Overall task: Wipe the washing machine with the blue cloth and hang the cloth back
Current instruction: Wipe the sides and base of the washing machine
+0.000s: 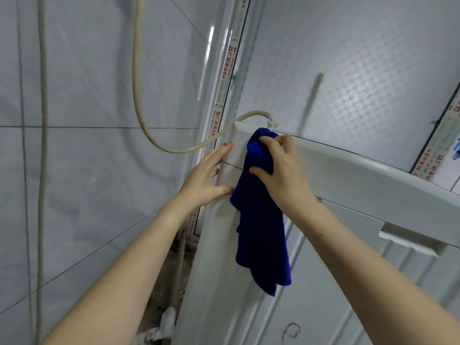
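The white washing machine [348, 170] fills the right and lower part of the head view. My right hand [281, 168] is shut on the blue cloth [261, 220] and presses its bunched top against the machine's back left corner. The rest of the cloth hangs down the machine's left side. My left hand [206, 178] lies flat with fingers spread on the left side of that corner, beside the cloth.
A beige hose [139, 95] loops down the tiled wall on the left and joins a fitting [270, 120] at the machine's top corner. A window frame with a red-lettered sticker strip [224, 78] runs behind. A grey pipe [42, 145] runs down the left wall.
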{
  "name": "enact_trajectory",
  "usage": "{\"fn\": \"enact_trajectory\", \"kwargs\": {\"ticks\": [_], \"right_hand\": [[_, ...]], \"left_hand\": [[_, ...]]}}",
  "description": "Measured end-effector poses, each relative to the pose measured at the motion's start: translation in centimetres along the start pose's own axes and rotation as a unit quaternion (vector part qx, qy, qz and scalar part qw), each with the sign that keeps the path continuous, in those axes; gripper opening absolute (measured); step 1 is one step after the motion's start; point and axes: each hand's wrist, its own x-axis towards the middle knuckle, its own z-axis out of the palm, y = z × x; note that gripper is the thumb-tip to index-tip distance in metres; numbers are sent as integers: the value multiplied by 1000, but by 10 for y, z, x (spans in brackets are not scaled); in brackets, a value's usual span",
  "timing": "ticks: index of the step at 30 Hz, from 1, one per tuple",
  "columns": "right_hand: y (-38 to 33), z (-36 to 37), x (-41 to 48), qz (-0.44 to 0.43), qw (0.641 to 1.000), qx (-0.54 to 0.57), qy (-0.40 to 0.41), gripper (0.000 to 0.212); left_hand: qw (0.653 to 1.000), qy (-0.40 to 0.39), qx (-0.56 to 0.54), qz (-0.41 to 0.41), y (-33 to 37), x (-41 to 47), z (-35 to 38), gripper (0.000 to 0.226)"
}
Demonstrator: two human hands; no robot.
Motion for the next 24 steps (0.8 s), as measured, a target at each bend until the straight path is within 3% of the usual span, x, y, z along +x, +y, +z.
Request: {"fn": "enact_trajectory", "kwargs": {"ticks": [4, 13, 24], "right_hand": [[0, 2, -3, -21, 999, -25, 7, 56], [23, -39, -47, 29, 998, -53, 32, 58], [99, -152, -173, 198, 961, -118, 153, 61]], "left_hand": [[1000, -17, 10, 8, -2, 1, -6, 97], [999, -38, 38, 2, -2, 2, -11, 107], [1000, -25, -3, 8, -16, 8, -6, 110]]}}
